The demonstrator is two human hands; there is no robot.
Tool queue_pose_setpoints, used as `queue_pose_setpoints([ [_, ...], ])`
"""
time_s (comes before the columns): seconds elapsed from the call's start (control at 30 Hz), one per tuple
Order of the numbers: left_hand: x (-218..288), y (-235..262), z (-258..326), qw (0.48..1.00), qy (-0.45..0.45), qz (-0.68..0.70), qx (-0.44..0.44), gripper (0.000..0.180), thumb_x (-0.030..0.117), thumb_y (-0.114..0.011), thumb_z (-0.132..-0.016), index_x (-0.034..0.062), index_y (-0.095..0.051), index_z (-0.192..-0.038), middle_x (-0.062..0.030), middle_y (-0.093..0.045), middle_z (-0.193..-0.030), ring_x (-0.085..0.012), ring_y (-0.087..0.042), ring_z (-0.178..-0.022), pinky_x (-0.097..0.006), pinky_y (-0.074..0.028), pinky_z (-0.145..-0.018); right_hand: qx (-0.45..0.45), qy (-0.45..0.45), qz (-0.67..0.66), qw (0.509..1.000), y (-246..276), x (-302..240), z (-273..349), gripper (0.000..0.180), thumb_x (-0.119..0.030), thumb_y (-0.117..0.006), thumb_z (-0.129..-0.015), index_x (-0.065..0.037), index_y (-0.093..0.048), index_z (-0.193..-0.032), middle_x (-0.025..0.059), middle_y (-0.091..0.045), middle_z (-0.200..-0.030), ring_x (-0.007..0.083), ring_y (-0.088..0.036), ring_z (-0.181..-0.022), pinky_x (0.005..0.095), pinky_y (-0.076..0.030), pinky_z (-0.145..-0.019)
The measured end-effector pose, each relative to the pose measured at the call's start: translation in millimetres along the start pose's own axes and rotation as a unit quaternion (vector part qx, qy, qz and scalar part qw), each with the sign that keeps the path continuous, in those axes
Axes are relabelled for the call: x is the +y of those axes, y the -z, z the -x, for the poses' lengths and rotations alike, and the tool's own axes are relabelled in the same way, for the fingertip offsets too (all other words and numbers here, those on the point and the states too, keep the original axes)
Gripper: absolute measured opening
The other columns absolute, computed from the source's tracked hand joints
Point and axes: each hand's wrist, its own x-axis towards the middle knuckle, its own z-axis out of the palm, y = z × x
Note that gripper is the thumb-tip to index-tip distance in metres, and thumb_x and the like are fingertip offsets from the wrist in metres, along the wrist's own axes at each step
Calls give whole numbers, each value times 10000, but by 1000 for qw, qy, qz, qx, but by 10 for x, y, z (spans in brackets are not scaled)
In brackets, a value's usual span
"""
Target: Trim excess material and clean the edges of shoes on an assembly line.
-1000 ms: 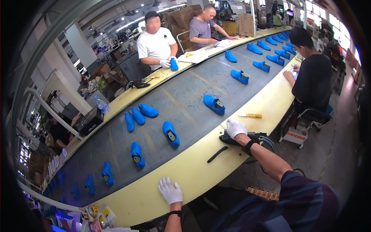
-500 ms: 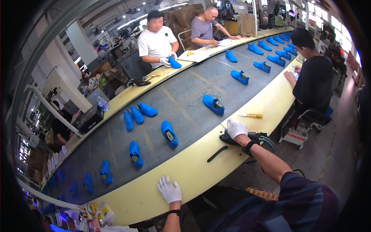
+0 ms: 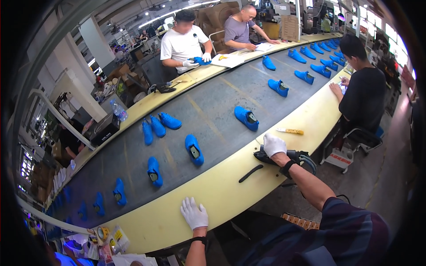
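Observation:
My left hand (image 3: 194,213), in a white glove, lies flat with fingers apart on the cream edge of the conveyor table (image 3: 222,195). My right hand (image 3: 273,145), also gloved, rests on top of a black hand tool (image 3: 290,157) with a cord at the table's near edge. A black flat stick (image 3: 250,173) lies just left of that tool. Nearest on the grey belt (image 3: 213,119) are blue shoes: one (image 3: 194,149) ahead of my left hand, another (image 3: 246,118) ahead of my right.
Several more blue shoes (image 3: 157,126) ride the belt toward both ends. A yellow ruler (image 3: 289,131) lies on the right edge. A seated person in black (image 3: 361,93) works at right; two people (image 3: 184,42) stand across the belt. Small packets (image 3: 108,237) sit at lower left.
The blue shoes have slid leftward along the belt. Both my hands stay where they were.

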Motion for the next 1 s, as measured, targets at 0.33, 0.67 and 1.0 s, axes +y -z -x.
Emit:
queue_pose_setpoints([
  [0.33,75,-9,-16,1000,1,1,-2,562,253,-673,-958,37,-529,-1457,-236,-500,-1575,-413,-409,-1518,-585,-270,-1275,16,5,6,1000,58,48,-30,278,-322,-559,-1053,-125,-728,-954,218,-747,-868,462,-734,-821,576,-583,-749],
  [0.67,149,-3,-29,1000,6,3,-12,575,227,-683,-946,34,-528,-1466,-227,-494,-1585,-406,-394,-1531,-574,-257,-1287,36,23,14,999,106,54,-53,190,-231,-592,-988,-99,-712,-924,219,-735,-786,438,-748,-757,556,-603,-700],
  [1.0,226,27,-45,1000,12,12,-23,575,242,-680,-943,2,-549,-1448,-247,-498,-1583,-415,-386,-1538,-567,-236,-1300,36,20,-2,999,93,98,-54,149,-219,-632,-942,-97,-711,-910,228,-731,-788,442,-744,-763,564,-600,-709],
])
